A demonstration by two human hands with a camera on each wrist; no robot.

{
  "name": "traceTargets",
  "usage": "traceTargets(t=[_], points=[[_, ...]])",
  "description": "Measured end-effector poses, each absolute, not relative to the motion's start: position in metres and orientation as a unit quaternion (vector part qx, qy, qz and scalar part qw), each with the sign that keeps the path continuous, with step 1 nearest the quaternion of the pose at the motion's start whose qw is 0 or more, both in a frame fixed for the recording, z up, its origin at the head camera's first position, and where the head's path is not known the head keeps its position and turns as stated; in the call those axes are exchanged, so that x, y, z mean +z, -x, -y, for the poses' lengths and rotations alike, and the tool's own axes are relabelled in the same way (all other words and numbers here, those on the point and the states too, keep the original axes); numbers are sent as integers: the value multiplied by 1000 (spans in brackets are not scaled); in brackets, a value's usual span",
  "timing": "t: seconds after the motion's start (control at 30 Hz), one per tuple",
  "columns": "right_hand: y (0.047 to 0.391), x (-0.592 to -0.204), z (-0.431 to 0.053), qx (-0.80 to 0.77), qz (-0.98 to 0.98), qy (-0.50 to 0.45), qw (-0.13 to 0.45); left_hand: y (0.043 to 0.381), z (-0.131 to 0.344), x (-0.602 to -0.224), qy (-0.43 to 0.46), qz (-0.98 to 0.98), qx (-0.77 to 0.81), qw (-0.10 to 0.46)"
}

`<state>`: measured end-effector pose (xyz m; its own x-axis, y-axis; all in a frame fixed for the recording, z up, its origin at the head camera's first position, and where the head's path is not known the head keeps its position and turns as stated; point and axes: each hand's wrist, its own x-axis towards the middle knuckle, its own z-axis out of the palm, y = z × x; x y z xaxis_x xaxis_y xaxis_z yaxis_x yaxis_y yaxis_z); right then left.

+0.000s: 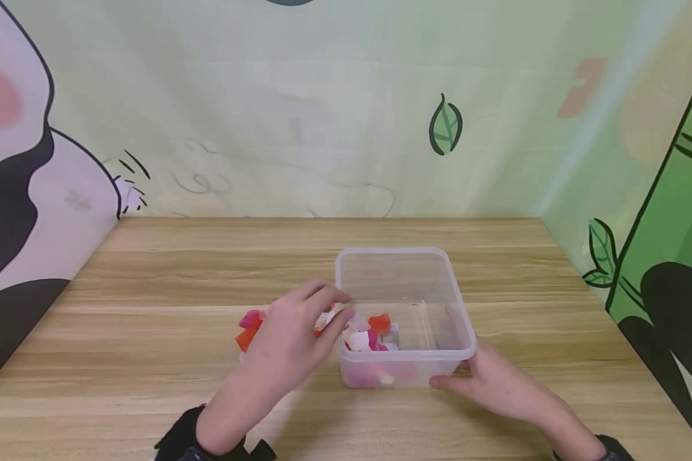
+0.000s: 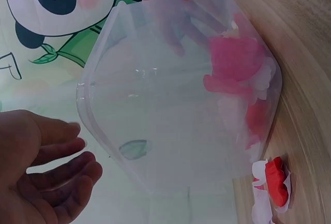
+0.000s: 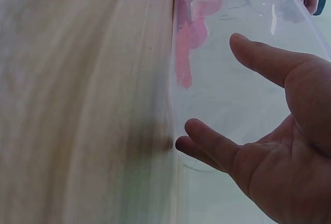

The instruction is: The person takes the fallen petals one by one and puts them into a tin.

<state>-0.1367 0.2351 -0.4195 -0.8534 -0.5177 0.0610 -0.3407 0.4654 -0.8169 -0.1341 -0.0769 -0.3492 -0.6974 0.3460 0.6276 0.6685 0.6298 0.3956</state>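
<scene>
two bare hands are nearest: the left hand (image 1: 288, 330) reaches to the left rim of a clear plastic box (image 1: 406, 355), fingers loosely bent with a gap to the thumb and nothing seen between them; the right hand (image 1: 498, 382) rests against the box's right side, thumb at the near corner, fingers spread rather than wrapped round it. the box stands upright and lidless on the wooden table (image 1: 150, 384). the work looks partway along: soft pink, white and orange pieces (image 1: 358, 341) lie in the box's left part, while more loose pieces (image 1: 248, 335) lie on the wood just left of it, some hidden behind the left hand, so i cannot tell how many are left. the box's right half has bare floor to spare. farther out, bare wood runs to both sides and behind the box, giving room to move before the table meets the printed backdrop (image 1: 322, 153)
</scene>
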Motion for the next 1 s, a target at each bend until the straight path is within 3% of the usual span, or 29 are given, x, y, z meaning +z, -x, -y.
traceTargets(t=[0.17,0.4,0.8,1.0], points=[[137,-419,-235,-454,-848,252,100,136,82,-348,258,881,-300,260],[137,-419,-235,-452,-851,248,102,144,88,-355,222,909,-273,224],[138,-420,-235,-453,-850,247,104,161,93,-372,170,965,-198,5],[138,-420,-235,-448,-853,248,101,162,93,-382,187,963,-188,-46]])
